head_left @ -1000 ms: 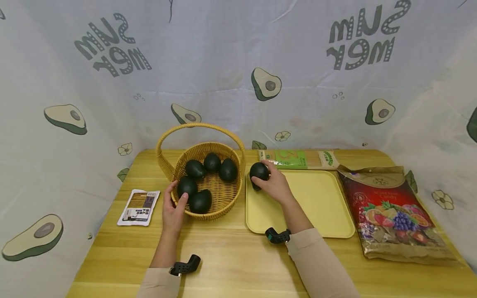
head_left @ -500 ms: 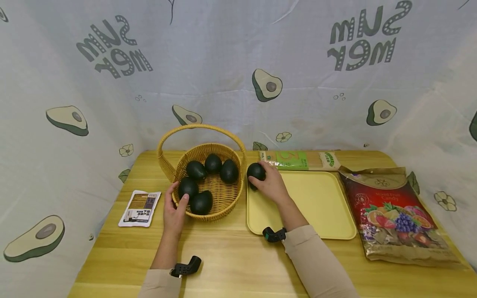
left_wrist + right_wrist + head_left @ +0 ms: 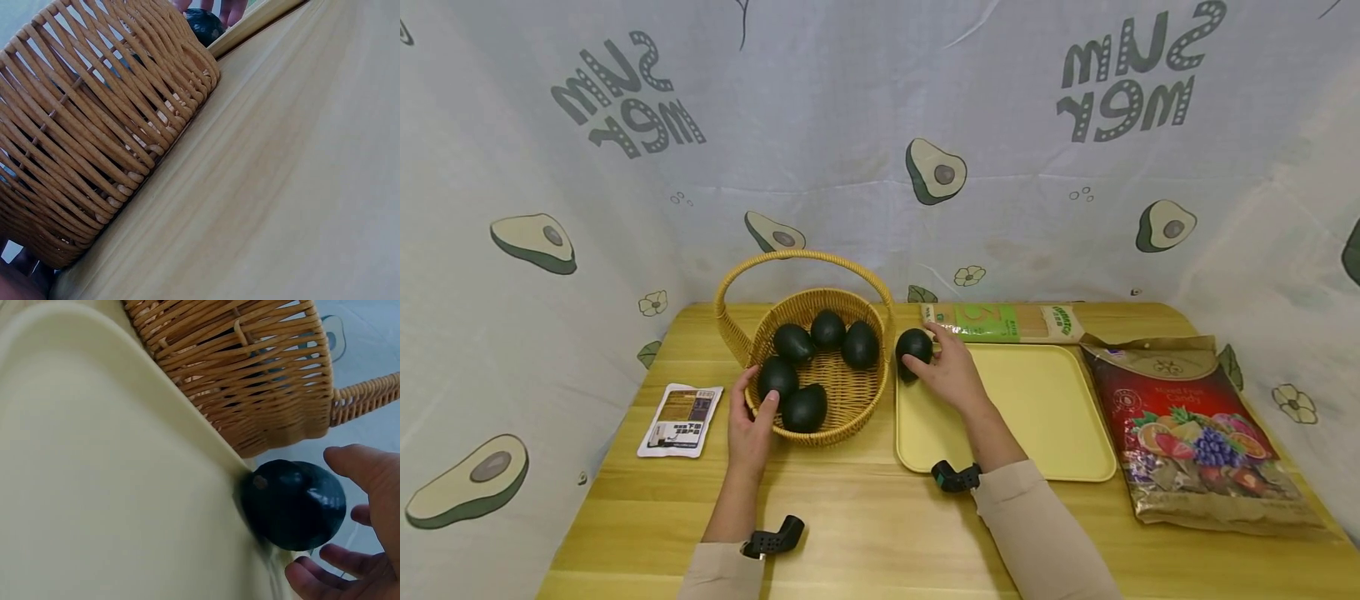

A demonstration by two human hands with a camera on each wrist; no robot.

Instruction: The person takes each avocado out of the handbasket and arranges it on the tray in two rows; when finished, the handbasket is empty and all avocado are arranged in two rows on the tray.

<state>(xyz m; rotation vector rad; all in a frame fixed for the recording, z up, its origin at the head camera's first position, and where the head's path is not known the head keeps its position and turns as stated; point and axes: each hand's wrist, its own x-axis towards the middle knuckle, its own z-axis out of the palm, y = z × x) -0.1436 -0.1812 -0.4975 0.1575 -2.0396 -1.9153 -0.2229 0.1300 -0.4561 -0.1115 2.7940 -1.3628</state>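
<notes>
Right now the dark green avocado (image 3: 913, 344) sits on the far left corner of the pale yellow plastic tray (image 3: 1037, 400), pressed into the raised rim just beside the woven wicker basket (image 3: 842, 400). The right hand (image 3: 951, 375) is cupped about it. In the right wrist view its fingers (image 3: 359, 465) are spread and relaxed, close around the fruit but not clamped, with a gap showing at the thumb side. The step in hand looks like a set-down, with the avocado's weight already on the tray and the grip let go.

The left hand (image 3: 748, 421) holds the near rim of the basket, thumb over the edge and fingers curled on the outside, steadying it on the wooden counter (image 3: 865, 517). Five more dark avocados lie inside, the nearest (image 3: 777, 377) touching that thumb.

Whatever move follows, I judge it calls for a clean lift of the right hand away from the fruit: the avocado is round and rests against a sloped rim, so a brush from a finger could roll it. Reaching across to the basket means clearing its tall arched handle (image 3: 805, 254).

A small printed pouch (image 3: 679, 418) lies left of the basket; a green noodle pack (image 3: 1000, 321) and a red fruit-candy bag (image 3: 1195, 433) lie behind and right of the tray.
</notes>
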